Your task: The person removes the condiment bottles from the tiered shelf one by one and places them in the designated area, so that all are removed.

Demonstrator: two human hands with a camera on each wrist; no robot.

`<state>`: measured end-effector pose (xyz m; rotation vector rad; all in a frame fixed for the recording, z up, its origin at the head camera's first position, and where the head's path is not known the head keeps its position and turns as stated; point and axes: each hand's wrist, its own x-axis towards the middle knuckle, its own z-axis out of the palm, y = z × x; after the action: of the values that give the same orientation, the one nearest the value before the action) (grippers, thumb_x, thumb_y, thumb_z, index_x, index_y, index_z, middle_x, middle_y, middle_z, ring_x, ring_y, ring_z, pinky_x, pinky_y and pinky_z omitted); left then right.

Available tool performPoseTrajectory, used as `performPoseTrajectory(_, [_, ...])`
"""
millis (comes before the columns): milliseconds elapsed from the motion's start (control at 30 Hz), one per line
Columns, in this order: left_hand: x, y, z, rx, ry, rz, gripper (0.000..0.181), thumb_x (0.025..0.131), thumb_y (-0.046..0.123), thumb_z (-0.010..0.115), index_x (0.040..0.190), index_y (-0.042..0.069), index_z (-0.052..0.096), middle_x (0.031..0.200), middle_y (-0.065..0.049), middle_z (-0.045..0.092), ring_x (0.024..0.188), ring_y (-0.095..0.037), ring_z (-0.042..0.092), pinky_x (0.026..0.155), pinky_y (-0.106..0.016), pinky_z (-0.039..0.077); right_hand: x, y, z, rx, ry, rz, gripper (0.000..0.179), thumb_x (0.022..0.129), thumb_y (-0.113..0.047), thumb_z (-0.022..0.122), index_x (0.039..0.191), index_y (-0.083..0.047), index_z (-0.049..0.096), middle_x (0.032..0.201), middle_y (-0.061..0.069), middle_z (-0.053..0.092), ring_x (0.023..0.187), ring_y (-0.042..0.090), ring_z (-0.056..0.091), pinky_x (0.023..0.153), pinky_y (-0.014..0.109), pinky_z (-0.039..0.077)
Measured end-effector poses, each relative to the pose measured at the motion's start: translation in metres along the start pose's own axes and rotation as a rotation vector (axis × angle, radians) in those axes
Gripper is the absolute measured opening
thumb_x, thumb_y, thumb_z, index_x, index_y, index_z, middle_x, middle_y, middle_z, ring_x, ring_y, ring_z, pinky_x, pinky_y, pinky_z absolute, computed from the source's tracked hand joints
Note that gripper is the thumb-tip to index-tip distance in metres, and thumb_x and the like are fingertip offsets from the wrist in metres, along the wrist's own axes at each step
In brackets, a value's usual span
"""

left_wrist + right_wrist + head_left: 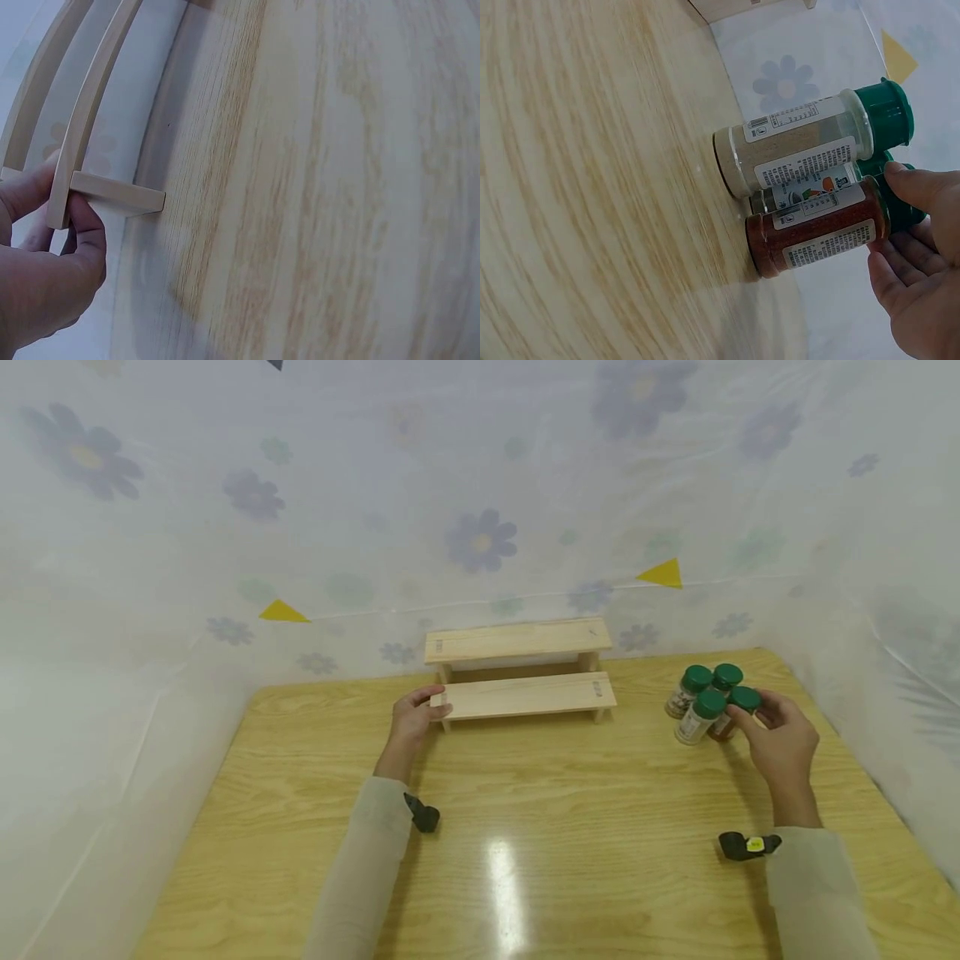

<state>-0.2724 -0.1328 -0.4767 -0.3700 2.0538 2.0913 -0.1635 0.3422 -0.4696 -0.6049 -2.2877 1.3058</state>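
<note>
A two-step wooden shelf rack (525,696) stands at the back of the table. My left hand (412,716) pinches the left end of its lower step, thumb on one face and fingers on the other, as the left wrist view shows. Several spice jars with green caps stand in a cluster at the right. My right hand (783,739) grips the cap of the nearest-right one, a jar of red spice (817,229), between thumb and fingers. Beside it is a jar of beige powder (795,142). Another jar (684,693) stands behind, its lower part partly hidden.
The wood-grain table (570,810) ends at a white flowered sheet (480,468) hanging behind and at both sides. Two yellow triangles (662,574) are on the sheet. The upper step (517,641) rises behind the lower one.
</note>
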Motion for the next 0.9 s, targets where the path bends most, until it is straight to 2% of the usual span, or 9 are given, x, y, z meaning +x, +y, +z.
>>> performPoseTrajectory(300, [0.001, 0.001, 0.003, 0.007, -0.002, 0.015, 0.040, 0.082, -0.003, 0.070, 0.121, 0.003, 0.063, 0.142, -0.010, 0.047, 0.135, -0.025, 0.038, 0.103, -0.040, 0.046, 0.001, 0.004, -0.003, 0.012, -0.019, -0.031, 0.053, 0.086, -0.023, 0.070, 0.132, -0.002, 0.053, 0.094, -0.031, 0.047, 0.087, -0.020, 0.046, 0.079, -0.003, 0.041])
performPoseTrajectory(500, [0.004, 0.000, 0.000, 0.015, -0.013, 0.017, 0.040, 0.083, -0.002, 0.069, 0.122, 0.003, 0.062, 0.143, -0.010, 0.046, 0.135, -0.026, 0.039, 0.104, -0.040, 0.045, 0.002, 0.006, -0.004, -0.019, -0.079, -0.028, 0.059, 0.087, -0.030, 0.069, 0.134, -0.001, 0.050, 0.095, -0.031, 0.046, 0.086, -0.020, 0.045, 0.077, -0.004, 0.040])
performPoseTrajectory(567, [0.005, -0.001, -0.002, 0.024, -0.014, 0.021, 0.040, 0.083, -0.001, 0.070, 0.122, 0.004, 0.062, 0.144, -0.010, 0.045, 0.136, -0.026, 0.037, 0.106, -0.040, 0.044, 0.003, 0.006, -0.004, -0.046, -0.107, -0.025, 0.062, 0.087, -0.034, 0.068, 0.136, -0.002, 0.048, 0.100, -0.026, 0.049, 0.090, -0.018, 0.045, 0.078, -0.003, 0.040])
performPoseTrajectory(667, [0.005, -0.003, -0.005, 0.063, -0.020, 0.031, 0.040, 0.084, 0.002, 0.070, 0.123, 0.006, 0.062, 0.145, -0.008, 0.043, 0.137, -0.026, 0.035, 0.108, -0.041, 0.042, 0.004, 0.004, -0.006, -0.080, -0.150, -0.026, 0.066, 0.087, -0.038, 0.066, 0.140, -0.004, 0.044, 0.114, -0.012, 0.054, 0.099, -0.012, 0.048, 0.081, -0.002, 0.041])
performPoseTrajectory(767, [0.003, -0.006, -0.010, 0.134, -0.024, 0.035, 0.039, 0.085, 0.010, 0.071, 0.123, 0.013, 0.061, 0.144, -0.005, 0.043, 0.134, -0.025, 0.036, 0.106, -0.042, 0.042, 0.003, 0.000, -0.010, -0.083, -0.178, -0.065, 0.068, 0.088, -0.038, 0.065, 0.141, -0.002, 0.042, 0.123, -0.004, 0.053, 0.105, -0.012, 0.048, 0.085, -0.002, 0.040])
performPoseTrajectory(900, [-0.001, -0.007, -0.019, 0.214, -0.029, 0.062, 0.042, 0.088, 0.017, 0.069, 0.127, 0.018, 0.057, 0.140, -0.008, 0.042, 0.127, -0.027, 0.042, 0.100, -0.044, 0.045, 0.001, -0.009, -0.018, -0.066, -0.177, -0.162, 0.062, 0.089, -0.032, 0.066, 0.138, 0.001, 0.044, 0.115, -0.018, 0.050, 0.101, -0.018, 0.044, 0.088, -0.004, 0.037])
